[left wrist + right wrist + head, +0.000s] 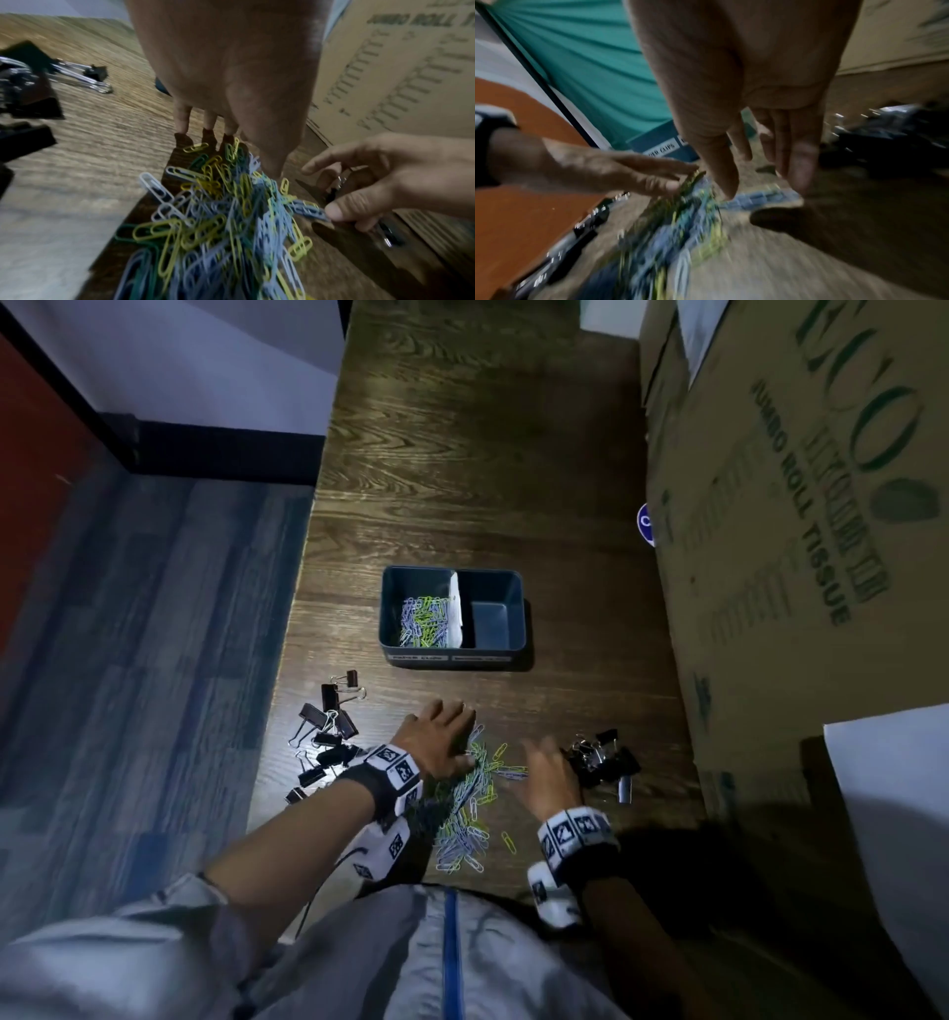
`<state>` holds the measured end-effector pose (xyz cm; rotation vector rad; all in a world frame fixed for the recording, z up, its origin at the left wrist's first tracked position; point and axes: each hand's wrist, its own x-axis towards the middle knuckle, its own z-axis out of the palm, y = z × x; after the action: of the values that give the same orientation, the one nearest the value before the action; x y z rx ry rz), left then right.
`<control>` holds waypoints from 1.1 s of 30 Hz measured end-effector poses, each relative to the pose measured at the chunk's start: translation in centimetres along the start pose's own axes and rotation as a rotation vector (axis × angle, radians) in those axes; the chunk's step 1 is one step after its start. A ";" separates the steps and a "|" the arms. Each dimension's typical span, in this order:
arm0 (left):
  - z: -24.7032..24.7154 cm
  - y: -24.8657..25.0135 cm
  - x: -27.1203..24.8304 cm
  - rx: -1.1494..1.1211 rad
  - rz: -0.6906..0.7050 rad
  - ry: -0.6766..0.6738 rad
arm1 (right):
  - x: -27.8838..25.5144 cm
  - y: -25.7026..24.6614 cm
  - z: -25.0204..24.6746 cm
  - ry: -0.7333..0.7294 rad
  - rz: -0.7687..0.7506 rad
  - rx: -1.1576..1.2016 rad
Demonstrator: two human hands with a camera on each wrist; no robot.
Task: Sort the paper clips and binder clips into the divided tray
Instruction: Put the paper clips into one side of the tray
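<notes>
A heap of blue, yellow and green paper clips [470,796] lies on the wooden table near its front edge. My left hand [444,737] rests with straight fingers against the heap's left side; up close its fingertips [182,123] touch the table beside the paper clips [218,213]. My right hand [547,775] hovers at the heap's right side with relaxed, spread fingers [798,162] and holds nothing. The dark blue divided tray [452,658] stands behind; its left compartment holds paper clips, its right one is bare. Black binder clips lie in a left group [328,737] and a right group [603,760].
A large cardboard box [796,531] stands along the table's right side, close to the right binder clips. The table's left edge [287,660] drops to a blue carpet. A white sheet [893,814] lies at the near right. Bare wood stretches behind the tray.
</notes>
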<state>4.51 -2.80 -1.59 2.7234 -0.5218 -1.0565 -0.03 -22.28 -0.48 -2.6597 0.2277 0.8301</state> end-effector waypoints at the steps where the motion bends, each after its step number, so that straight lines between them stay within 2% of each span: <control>1: 0.5 0.6 -0.1 0.040 0.038 -0.011 | -0.3 0.9 1.1 -0.001 0.016 -0.006; 4: 2.2 1.7 -1.0 0.129 0.162 -0.009 | -1.2 2.1 3.2 0.049 -0.035 -0.075; 7: 3.4 1.7 -2.4 0.151 0.244 -0.015 | -1.8 1.1 4.0 0.076 -0.195 -0.075; 9: 3.5 1.1 -3.7 0.077 0.323 0.073 | -1.7 0.7 4.3 0.062 -0.274 -0.023; 11: 3.6 0.0 -5.1 0.006 0.366 0.229 | -1.4 1.0 4.4 0.059 -0.305 0.053; 13: 3.7 -0.9 -6.5 -0.055 0.297 0.337 | -1.4 2.0 4.3 0.063 -0.286 0.080; 14: 3.8 -1.3 -7.3 -0.095 0.234 0.347 | -1.8 2.5 4.1 0.059 -0.264 0.088; 18: 4.8 -2.3 -9.1 -0.113 -0.042 0.161 | -2.2 4.0 3.6 -0.044 -0.105 0.021; 21: 6.1 -1.9 -9.8 -0.111 -0.180 0.081 | -2.5 3.8 3.9 -0.138 -0.125 -0.075; 24: 6.9 -1.4 -9.8 -0.143 -0.132 0.146 | -3.1 3.1 4.6 -0.147 -0.196 -0.101; 27: 6.8 -1.3 -8.9 -0.274 -0.071 0.157 | -3.2 1.6 4.6 -0.113 -0.251 -0.045; 33: 5.5 -1.1 -7.7 -0.391 -0.008 0.233 | -2.6 -0.5 4.2 0.017 -0.215 0.114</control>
<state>-4.23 0.99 -1.17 2.4534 -0.2365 -0.7355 -4.28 -20.13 -2.09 -2.5294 -0.0069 0.7050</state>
